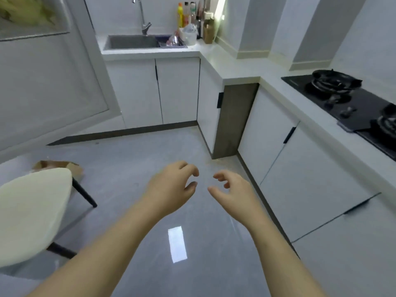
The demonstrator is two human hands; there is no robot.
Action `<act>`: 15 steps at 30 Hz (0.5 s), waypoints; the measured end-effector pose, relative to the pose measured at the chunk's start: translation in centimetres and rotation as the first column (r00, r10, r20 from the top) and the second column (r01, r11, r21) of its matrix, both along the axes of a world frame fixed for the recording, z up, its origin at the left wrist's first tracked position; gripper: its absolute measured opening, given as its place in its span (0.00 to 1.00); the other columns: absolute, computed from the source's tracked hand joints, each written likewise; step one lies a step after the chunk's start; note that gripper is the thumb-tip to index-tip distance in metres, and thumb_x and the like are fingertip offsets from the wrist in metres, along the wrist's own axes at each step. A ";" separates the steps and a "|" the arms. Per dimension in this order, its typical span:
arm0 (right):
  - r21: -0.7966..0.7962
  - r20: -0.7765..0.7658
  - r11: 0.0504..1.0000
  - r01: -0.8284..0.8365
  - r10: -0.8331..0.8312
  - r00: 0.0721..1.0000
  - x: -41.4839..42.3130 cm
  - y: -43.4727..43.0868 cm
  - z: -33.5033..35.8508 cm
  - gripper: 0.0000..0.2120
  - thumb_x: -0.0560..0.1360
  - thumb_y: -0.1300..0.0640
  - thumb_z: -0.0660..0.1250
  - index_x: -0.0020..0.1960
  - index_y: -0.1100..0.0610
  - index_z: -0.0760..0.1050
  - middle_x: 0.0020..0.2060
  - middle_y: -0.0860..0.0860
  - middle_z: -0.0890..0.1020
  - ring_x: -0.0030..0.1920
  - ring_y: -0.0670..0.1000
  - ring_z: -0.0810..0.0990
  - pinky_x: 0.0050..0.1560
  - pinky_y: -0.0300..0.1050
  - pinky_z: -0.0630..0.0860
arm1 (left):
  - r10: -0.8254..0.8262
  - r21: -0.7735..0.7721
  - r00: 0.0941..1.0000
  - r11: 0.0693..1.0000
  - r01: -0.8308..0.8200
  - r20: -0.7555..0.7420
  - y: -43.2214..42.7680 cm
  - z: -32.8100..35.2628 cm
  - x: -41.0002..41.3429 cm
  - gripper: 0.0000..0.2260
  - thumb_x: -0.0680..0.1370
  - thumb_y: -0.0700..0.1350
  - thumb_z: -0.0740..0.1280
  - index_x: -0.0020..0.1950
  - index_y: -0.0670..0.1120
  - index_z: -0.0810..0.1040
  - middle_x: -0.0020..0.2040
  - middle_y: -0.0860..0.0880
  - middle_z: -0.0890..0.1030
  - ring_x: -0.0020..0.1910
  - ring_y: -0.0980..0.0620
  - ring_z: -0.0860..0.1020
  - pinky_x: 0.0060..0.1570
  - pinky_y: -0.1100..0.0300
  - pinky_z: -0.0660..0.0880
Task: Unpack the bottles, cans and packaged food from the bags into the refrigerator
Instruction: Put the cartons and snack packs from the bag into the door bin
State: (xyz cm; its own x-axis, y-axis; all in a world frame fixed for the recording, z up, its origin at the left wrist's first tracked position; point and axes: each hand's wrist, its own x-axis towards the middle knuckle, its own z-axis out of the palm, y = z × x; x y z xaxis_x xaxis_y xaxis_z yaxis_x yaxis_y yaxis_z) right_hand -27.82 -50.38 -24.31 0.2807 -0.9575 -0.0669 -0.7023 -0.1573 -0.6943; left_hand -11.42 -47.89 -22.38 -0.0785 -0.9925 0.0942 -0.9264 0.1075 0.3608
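Grey floor below 2 bare hands, left hand and right hand near each other, fingers loosely curled, holding nothing, brown bag behind chair

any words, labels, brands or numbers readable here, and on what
No text can be read.
Bottles behind the sink: labels too small and blurred to read.
Hob: a faint mark near its far left corner, too blurred to read.
No writing shows anywhere else.
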 end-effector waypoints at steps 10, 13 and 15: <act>0.036 -0.028 0.911 0.411 -0.410 0.912 -15.7 -1.1 -0.8 0.16 0.76 0.49 0.64 0.63 0.48 0.71 0.59 0.44 0.74 0.55 0.45 0.73 0.50 0.38 0.70 | -0.392 0.004 0.920 0.920 0.392 0.000 -8.6 -1.3 -16.2 0.12 0.79 0.50 0.61 0.62 0.53 0.72 0.60 0.54 0.73 0.57 0.56 0.72 0.53 0.64 0.73; 0.033 -0.025 0.857 0.514 -0.513 0.858 -19.4 -0.5 -1.2 0.15 0.75 0.49 0.64 0.61 0.47 0.72 0.59 0.44 0.73 0.53 0.45 0.73 0.50 0.41 0.71 | -0.495 -0.005 0.869 0.869 0.495 -0.001 -9.7 -1.7 -20.4 0.12 0.79 0.49 0.61 0.62 0.52 0.73 0.59 0.54 0.74 0.55 0.56 0.74 0.52 0.60 0.75; 0.033 -0.029 0.818 0.574 -0.573 0.819 -21.3 -0.1 -1.6 0.16 0.75 0.48 0.63 0.62 0.46 0.71 0.60 0.43 0.72 0.56 0.45 0.73 0.51 0.41 0.71 | -0.554 -0.001 0.833 0.833 0.554 0.005 -10.4 -2.0 -22.9 0.12 0.79 0.49 0.60 0.63 0.52 0.72 0.60 0.54 0.74 0.55 0.56 0.74 0.51 0.60 0.75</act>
State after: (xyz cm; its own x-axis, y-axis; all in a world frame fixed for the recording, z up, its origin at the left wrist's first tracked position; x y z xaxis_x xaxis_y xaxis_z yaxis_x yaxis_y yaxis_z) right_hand -49.17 -50.50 -25.86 -0.3199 -0.9414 -0.1065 -0.6689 0.3040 -0.6784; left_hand -34.31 -58.32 -24.39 -0.6151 -0.7827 0.0948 -0.7132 0.6036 0.3564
